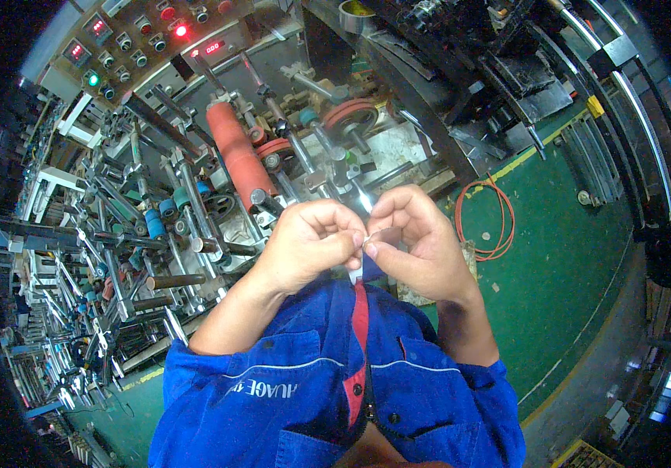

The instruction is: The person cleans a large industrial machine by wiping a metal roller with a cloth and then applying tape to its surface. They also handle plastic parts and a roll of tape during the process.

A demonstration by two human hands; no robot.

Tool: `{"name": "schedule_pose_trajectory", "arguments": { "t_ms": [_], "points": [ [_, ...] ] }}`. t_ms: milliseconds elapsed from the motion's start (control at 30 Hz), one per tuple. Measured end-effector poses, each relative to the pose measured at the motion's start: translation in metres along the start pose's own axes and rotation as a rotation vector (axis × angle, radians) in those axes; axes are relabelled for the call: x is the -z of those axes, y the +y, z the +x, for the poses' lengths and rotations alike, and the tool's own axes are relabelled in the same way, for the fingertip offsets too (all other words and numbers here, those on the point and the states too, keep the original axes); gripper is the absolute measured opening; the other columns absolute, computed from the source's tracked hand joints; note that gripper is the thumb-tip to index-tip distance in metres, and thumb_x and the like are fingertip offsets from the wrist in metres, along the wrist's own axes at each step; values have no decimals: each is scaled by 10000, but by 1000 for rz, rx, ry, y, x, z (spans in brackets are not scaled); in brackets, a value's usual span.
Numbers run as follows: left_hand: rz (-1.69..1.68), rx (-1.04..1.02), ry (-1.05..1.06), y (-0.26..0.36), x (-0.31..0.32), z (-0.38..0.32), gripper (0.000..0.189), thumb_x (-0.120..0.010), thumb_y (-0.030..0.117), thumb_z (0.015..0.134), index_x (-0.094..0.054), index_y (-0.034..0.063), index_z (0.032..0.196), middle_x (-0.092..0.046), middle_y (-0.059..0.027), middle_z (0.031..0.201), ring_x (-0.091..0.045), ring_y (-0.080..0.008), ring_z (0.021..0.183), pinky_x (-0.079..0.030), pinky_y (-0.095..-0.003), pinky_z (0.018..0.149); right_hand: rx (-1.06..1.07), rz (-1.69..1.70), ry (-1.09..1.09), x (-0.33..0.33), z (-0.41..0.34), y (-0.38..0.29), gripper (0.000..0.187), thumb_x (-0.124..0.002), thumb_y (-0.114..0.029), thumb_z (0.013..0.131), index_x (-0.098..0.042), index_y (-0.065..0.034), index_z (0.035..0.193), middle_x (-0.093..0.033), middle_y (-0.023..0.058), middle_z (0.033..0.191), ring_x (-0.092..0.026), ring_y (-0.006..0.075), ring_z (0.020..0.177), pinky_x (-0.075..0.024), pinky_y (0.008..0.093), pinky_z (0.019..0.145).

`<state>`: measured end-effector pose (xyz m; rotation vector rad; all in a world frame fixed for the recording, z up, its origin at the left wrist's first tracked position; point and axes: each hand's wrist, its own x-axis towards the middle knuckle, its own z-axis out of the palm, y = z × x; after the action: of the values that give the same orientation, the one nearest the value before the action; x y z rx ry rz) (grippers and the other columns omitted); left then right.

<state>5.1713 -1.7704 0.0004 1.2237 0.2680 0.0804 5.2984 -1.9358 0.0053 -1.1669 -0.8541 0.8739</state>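
My left hand (312, 245) and my right hand (426, 251) meet in front of my chest, thumbs and fingertips almost touching. Pinched between them is a small thin strip (357, 274), its pale end showing below my left fingertips. A thin greyish-brown flap (391, 235) shows between my right thumb and fingers; I cannot tell whether it belongs to the same piece. The fingers hide most of what is held. Just beneath the hands is the front of a blue work jacket (429, 398) with red trim.
A roller machine (288, 169) with a red roller (239, 152) and metal shafts fills the front and left. Beyond stands a control panel (136, 47) with lit indicators. An orange hose (458, 222) lies coiled on the green floor (551, 257). Dark machinery (487, 88) is at upper right.
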Motion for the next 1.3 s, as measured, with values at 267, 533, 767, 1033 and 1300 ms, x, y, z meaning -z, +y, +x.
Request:
{"name": "schedule_pose_trajectory", "arguments": {
  "t_ms": [267, 533, 767, 1033, 1300],
  "points": [
    [-217, 149, 1, -9, -3, 0, 55, -658, 87, 926, -654, 31, 926, -672, -30, 772, -634, -104, 631, -536, -255, 588, 253, -363, -41, 5, -1, -2, 285, -713, -42, 900, -658, -17, 1179, -698, 96, 1036, -697, 157, 951, -549, 303, 832],
    [-145, -1, 35, -13, -6, -1, 103, -702, 84, 914, -647, 12, 962, -688, -56, 845, -654, -117, 688, -549, -256, 615, 195, -375, 27, 4, -6, -2, 197, -750, -65, 879, -706, -11, 1063, -720, 103, 980, -716, 160, 868, -563, 286, 758],
    [159, -208, 67, -9, -11, -11, 140, -694, 34, 891, -672, -21, 1018, -682, -47, 948, -650, -99, 834, -540, -268, 756, 135, -282, 141, 4, -11, 5, 175, -760, -70, 871, -691, -6, 1019, -716, 76, 967, -700, 127, 888, -568, 286, 778],
    [185, -92, 50, 2, -10, -6, 119, -724, 64, 877, -694, -5, 969, -707, -33, 929, -658, -96, 854, -549, -268, 778, 64, -350, 214, -4, -16, 0, 236, -768, -77, 836, -692, -24, 1054, -730, 89, 982, -705, 144, 882, -562, 308, 764],
    [513, -288, 129, 3, -10, -5, 85, -734, 59, 831, -694, 19, 894, -694, -38, 837, -656, -109, 761, -532, -259, 689, 43, -323, 64, 0, -15, 4, 391, -729, 32, 854, -593, 22, 1221, -690, 102, 1096, -661, 135, 1011, -529, 286, 882]
  ]
}}
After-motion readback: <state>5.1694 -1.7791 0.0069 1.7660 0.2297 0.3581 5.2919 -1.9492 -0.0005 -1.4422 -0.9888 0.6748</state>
